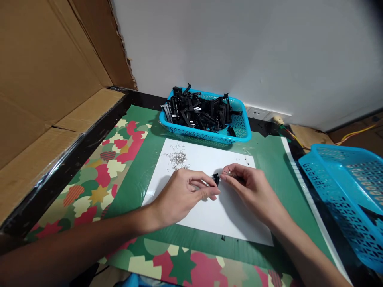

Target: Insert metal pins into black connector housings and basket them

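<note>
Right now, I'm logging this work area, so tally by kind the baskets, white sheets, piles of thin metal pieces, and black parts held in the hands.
Blue baskets: 2
White sheet: 1
Pile of thin metal pieces: 1
Black part in the hands: 1
Total: 5

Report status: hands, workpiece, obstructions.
Left hand holding black part. Right hand pinched close beside it; its fingertips' contents unclear. Small metal pieces piled beyond left hand, not between hands.
</note>
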The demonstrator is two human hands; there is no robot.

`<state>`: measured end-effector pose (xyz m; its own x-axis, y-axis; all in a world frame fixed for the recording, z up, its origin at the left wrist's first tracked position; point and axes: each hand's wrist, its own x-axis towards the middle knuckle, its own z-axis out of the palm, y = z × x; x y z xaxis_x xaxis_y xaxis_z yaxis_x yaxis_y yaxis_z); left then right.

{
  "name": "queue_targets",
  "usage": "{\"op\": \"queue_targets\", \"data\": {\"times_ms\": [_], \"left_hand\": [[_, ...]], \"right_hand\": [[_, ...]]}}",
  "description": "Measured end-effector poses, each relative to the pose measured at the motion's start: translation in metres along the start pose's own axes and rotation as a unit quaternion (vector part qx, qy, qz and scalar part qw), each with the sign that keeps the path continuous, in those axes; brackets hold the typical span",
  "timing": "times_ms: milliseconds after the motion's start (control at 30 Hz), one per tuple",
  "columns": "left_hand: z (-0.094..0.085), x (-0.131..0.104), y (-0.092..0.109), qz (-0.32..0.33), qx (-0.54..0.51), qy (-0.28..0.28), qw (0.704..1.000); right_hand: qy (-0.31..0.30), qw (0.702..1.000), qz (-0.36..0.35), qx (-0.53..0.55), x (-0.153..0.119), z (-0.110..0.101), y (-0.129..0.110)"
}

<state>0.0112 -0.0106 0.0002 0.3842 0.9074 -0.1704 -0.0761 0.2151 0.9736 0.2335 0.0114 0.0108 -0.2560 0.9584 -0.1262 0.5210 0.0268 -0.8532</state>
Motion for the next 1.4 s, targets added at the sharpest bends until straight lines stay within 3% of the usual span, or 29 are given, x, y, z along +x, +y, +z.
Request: {"op": "queue_targets", "data": {"times_ms": [367,700,1067,1267,1400], "left_hand": [[0.001,0.001,-0.003,-0.001,-0.007,-0.009,1.000],[-0.001,0.001,0.003,-0.019,0.000,-0.007,1.000],[-0.001,0.001,0.002,-0.021,-0.006,-0.011,1.000],[-0.005,0.001,0.001,0.021,0.023,-0.024,0.999],[-0.011,0.000,0.004,0.022,0.015,-0.019,0.999]], "right_hand": [[0.024,0.998,-0.003,-0.057,-0.002,0.010,0.001],[0.026,0.999,0.008,-0.042,0.000,-0.003,-0.009],[0.017,0.991,0.018,-0.134,-0.002,-0.005,-0.002],[0.054,0.991,-0.024,-0.116,-0.003,-0.004,0.001],[0.090,0.990,-0.102,-0.045,-0.011,-0.004,-0.005]]}}
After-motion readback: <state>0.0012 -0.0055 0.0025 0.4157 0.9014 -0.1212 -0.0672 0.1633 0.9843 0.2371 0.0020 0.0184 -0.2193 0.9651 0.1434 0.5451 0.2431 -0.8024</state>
